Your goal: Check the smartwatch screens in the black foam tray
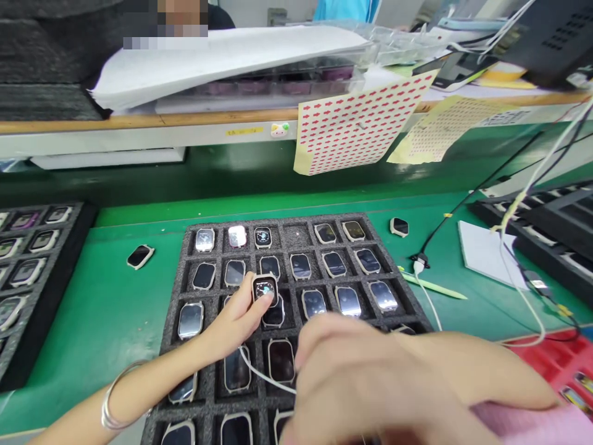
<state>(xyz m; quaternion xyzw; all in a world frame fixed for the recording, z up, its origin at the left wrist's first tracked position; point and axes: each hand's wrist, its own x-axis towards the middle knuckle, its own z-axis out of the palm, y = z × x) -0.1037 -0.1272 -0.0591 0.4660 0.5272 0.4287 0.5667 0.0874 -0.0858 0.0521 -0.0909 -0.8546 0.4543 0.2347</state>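
Note:
My left hand (238, 312) is closed on a smartwatch (265, 289) with a lit dial on its screen, the thumb lying on the glass. It is held over a dark foam tray (297, 236) whose compartments hold several watch bodies without straps. Large and blurred in the foreground is my right hand (370, 377), above the tray's right part. Its fingers look bent, but blur hides whether they grip anything. A white cable (266, 376) runs across the tray from below my left hand and disappears behind the right one.
Loose watches lie on the green table left (140, 256) and right (399, 227) of the tray. More filled trays flank it, one at left (46, 309). At right are a green pen (435, 285), white paper (486, 253) and hanging cables. A shelf (185, 127) crosses behind.

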